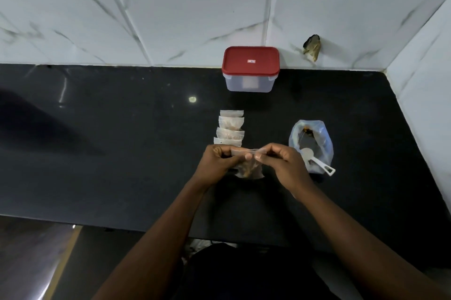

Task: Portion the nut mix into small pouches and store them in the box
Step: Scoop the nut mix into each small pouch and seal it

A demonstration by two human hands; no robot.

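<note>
Tabletop [122,141] was glossy black stone, reflective. Wall tiles [195,18] smooth, white, marbled. Box [249,83] was clear plastic, lid [251,60] red plastic. Pouches [230,128], bag [311,143] thin, translucent plastic. Scoop [317,163] white plastic.

Both hands hold a small clear pouch [247,165] of nut mix above the black counter [122,153], the left hand [219,163] and right hand [280,165] pinching its top strip at either end. Just behind them four filled pouches [230,128] lie in an overlapping row. To the right sits an open plastic bag [311,145] with a white scoop [317,161] in it, and a red-lidded box [250,68] stands closed against the tiled wall [170,18].
</note>
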